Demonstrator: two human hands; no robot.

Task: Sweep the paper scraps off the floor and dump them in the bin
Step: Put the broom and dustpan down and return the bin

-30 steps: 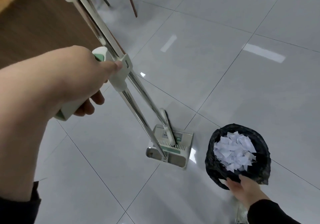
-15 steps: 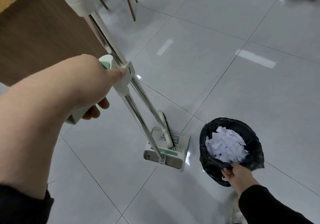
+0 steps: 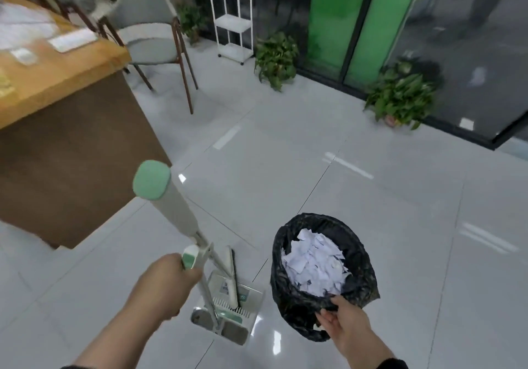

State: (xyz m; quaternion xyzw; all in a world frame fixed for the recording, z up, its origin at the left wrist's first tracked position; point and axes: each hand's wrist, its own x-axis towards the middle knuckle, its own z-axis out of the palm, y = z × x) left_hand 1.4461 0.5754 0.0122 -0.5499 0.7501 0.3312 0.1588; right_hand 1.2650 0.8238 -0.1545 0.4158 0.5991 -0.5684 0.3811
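1. The floor point(image 3: 371, 197) is large, glossy, pale grey tiles with thin dark joints, mirroring strip lights.
2. A wooden desk point(image 3: 65, 83) with a dark side panel stands at the left, blurred white papers on its top. A grey chair point(image 3: 148, 31) sits behind it.
3. A white shelf rack point(image 3: 233, 14) stands at the back, with potted plants point(image 3: 400, 94) along a dark glass wall that has green panels point(image 3: 340, 17).
4. The bin point(image 3: 323, 277), lined with a black bag, stands on the floor at the lower right, holding a heap of white paper scraps point(image 3: 314, 263).
5. The right hand point(image 3: 345, 326) pinches the near edge of the bag between thumb and curled fingers.
6. The left hand point(image 3: 168, 286) is clenched round the green-and-white grip of the dustpan handle point(image 3: 190, 260).
7. The dustpan point(image 3: 228, 311) rests on the tiles just left of the bin, with the broom point(image 3: 171, 206) clipped to its pole, the broom head standing in the pan.
8. A label on the pan has writing too small and blurred to read.
9. The left hand's fingers are hidden behind its back. Both forearms are cut off by the bottom edge, and the upper left corner is smeared with motion blur.
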